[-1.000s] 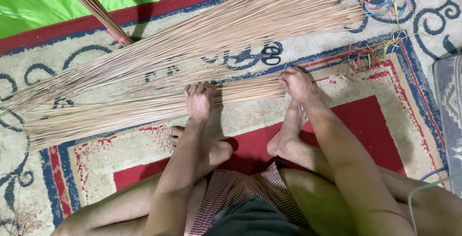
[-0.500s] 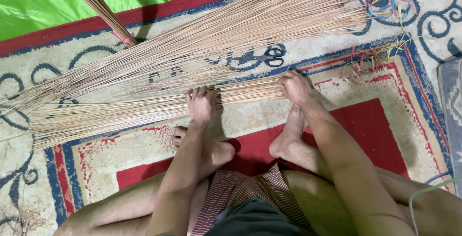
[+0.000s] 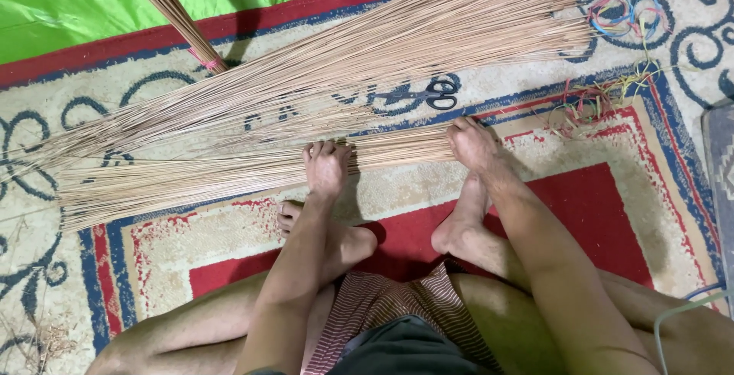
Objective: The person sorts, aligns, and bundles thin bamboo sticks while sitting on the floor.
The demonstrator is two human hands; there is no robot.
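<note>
Your left hand (image 3: 327, 167) and right hand (image 3: 474, 146) both press flat, fingers spread, on the near stick bundle (image 3: 191, 180) lying across the rug (image 3: 612, 191). Scissors (image 3: 428, 96) lie just beyond.

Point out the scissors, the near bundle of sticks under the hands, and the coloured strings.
scissors (image 3: 437, 94), head view, on the black handle loops.
near bundle of sticks (image 3: 191, 180), head view, on its middle left of the left hand.
coloured strings (image 3: 621, 9), head view, on the tangle at the top right.
</note>
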